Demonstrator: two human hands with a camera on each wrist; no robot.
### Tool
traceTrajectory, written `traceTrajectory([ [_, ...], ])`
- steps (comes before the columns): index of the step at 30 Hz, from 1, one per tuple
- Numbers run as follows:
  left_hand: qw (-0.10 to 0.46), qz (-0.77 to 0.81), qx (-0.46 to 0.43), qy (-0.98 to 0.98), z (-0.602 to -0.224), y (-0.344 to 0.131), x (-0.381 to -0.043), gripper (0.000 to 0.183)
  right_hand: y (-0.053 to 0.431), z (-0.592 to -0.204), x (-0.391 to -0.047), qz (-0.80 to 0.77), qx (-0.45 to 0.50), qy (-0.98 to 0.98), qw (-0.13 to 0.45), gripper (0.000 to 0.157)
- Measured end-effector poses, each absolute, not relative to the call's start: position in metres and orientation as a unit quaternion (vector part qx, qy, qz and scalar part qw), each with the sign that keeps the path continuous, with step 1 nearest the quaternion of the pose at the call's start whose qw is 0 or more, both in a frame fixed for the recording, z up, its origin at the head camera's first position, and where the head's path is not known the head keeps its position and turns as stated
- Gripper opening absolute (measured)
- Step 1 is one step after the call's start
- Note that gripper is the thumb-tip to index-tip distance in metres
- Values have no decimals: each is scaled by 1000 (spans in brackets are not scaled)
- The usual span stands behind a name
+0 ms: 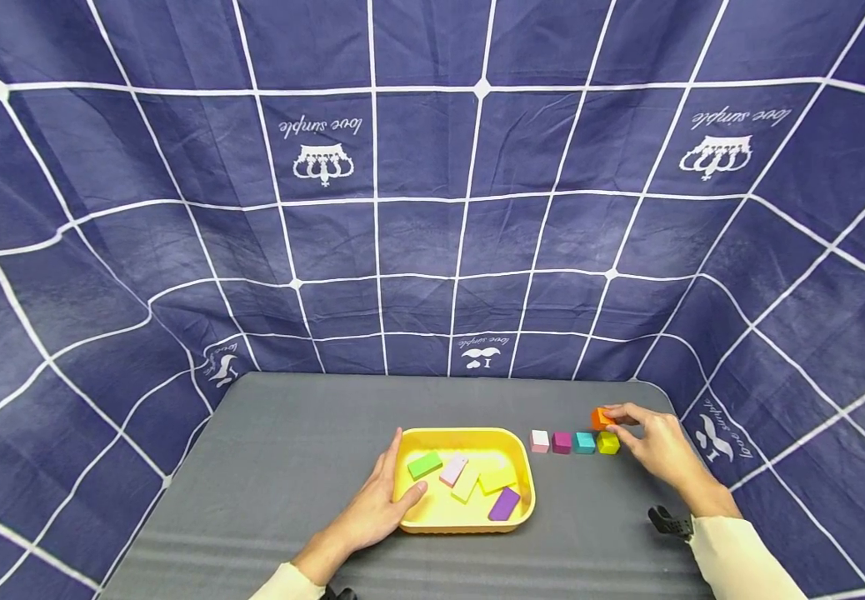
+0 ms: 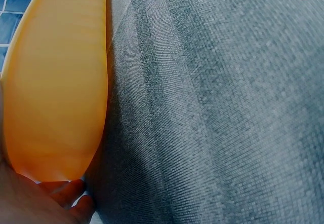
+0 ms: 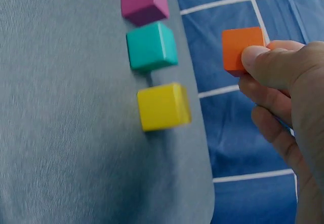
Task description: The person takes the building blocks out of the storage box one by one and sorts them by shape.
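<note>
We see the right hand [image 1: 657, 443] pinching the orange cube [image 1: 599, 419] between thumb and fingertips, apart from the yellow cube [image 1: 608, 443], which ends a row with the teal cube [image 1: 585, 442], magenta cube [image 1: 562, 442] and pale pink cube [image 1: 540, 442], right of the yellow tray [image 1: 455, 527]; left hand [image 1: 372, 510] grips the tray's left end, thumb over rim, fingers outside; we count five blocks [image 1: 466, 484] inside

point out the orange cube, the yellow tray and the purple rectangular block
orange cube [image 3: 235, 43]: right wrist view, on the face beside the thumb
yellow tray [image 1: 449, 512]: head view, on the bare floor inside
purple rectangular block [image 1: 504, 503]: head view, middle of its upper face
</note>
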State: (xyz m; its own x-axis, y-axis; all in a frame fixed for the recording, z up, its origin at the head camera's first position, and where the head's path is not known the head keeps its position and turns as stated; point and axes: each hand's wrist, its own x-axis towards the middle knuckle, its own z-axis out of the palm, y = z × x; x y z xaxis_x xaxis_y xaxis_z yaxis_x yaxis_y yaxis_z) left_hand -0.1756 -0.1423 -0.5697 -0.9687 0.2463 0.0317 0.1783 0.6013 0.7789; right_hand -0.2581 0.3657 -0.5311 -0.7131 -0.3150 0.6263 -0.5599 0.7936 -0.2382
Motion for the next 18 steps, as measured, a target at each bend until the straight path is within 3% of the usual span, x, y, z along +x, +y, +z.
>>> traceTrajectory([
  [18,38,429,116,895,-570,-142,-174,104,408,-557,-256,230,178,-916,277,36],
])
